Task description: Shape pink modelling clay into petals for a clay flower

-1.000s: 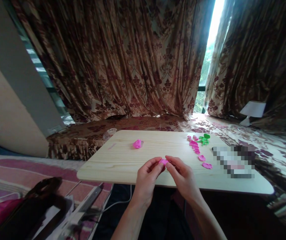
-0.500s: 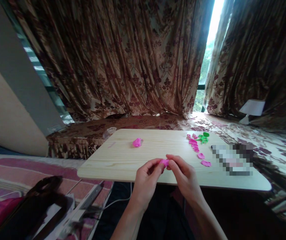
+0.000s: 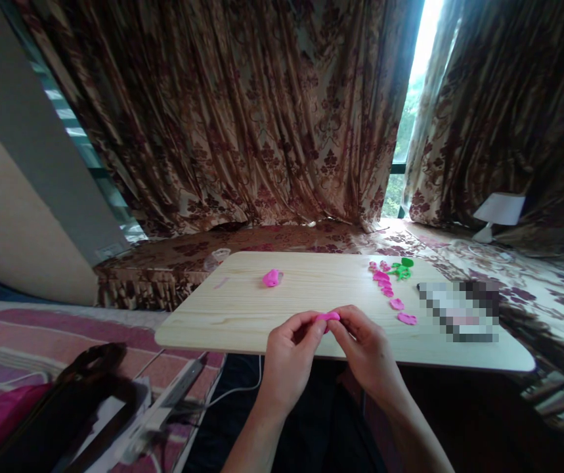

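- You are possibly risking a tear or dent in the soft-looking pink piece [image 3: 329, 316] — squeezing too hard would be the cause.
- Your left hand [image 3: 290, 351] and right hand [image 3: 365, 345] are pointing inward near the front edge of the bench [image 3: 222, 318], thumbs toward you.
- Both grips are pinching that piece between them, fingers nearly closed.

Patterned curtains [image 3: 272, 118] are hung before a window [image 3: 400, 141], part of which is left uncovered. A white-shaded lamp [image 3: 503, 209] is stood on patterned cloth [image 3: 439, 242]. On striped bedding [image 3: 109, 320] at the left, a dark bag [image 3: 40, 414] and a pale power strip [image 3: 183, 383] are laid.
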Tool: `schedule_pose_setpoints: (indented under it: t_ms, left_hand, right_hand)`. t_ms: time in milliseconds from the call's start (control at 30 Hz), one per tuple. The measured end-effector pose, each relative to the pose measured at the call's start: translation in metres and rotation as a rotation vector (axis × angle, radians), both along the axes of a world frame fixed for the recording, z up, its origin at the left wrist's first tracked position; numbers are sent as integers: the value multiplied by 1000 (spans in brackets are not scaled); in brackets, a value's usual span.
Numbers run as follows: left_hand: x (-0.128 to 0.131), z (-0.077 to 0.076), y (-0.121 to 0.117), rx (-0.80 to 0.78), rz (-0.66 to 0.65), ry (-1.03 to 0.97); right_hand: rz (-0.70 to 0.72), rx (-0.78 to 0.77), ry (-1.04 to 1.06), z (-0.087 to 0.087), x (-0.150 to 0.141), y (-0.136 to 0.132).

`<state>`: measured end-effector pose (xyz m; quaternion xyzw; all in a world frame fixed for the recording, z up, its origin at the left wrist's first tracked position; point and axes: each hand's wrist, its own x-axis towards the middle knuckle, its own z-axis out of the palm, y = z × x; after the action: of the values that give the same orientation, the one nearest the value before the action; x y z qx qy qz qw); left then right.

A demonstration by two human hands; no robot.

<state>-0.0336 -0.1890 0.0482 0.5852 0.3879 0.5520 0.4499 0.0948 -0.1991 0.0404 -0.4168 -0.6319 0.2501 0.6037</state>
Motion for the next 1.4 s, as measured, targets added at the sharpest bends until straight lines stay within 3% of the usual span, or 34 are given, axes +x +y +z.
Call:
schedule_pose_setpoints:
  t_ms: [167,300,433,667,867,1133,1400]
  left_hand:
    - [-1,-4,2,42,147,-14]
    - [1,-6,1,-89,75,-129]
    - [3,-2,-3,-109,7,-154]
    - [2,-7,-1,-167,26,-204]
    - [4,-7,-3,-359,-189,-460]
    - [14,-13,1,-530,-340,-720]
    - [10,-15,10,-542,-302,-773]
  right_hand:
    - [27,-90,106,-5,-3,2]
    - [111,-114,170,-4,-4,2]
    - [109,-87,163,-3,-3,2]
    - [65,-53,48,-1,1,-3]
    - [79,116,-169,11,10,-7]
    - [-112,163,-126,2,-6,6]
    - [-216,220,-182,-5,-4,13]
